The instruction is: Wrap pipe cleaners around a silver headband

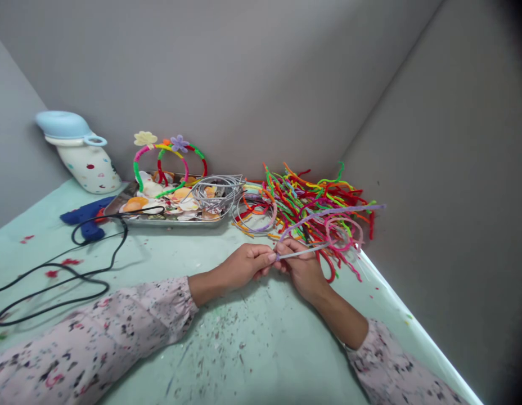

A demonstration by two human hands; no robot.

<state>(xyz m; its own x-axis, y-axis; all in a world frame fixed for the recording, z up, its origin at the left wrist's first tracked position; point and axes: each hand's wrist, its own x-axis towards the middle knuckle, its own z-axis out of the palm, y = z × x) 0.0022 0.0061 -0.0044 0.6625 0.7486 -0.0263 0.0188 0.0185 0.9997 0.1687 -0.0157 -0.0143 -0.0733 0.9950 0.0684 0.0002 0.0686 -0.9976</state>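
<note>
My left hand [248, 264] and my right hand [301, 270] meet above the table, fingertips pinched together. Between them is one end of a lilac pipe cleaner [324, 214], whose long free part rises to the right over the pile. A thin pale grey wire [305, 251] runs rightward from the same pinch, across my right fingers. The lilac end looks wound at the wire's tip. Both hands are closed. Just beyond my right hand lies a heap of coloured pipe cleaners [315, 194].
A metal tray [176, 224] holds decorated rings, coiled wire and shell-like pieces. Left of it are a blue glue gun [86, 216], a black cable [79, 275] and a white bottle [90, 166]. Grey walls stand behind and right of the green table [261, 349].
</note>
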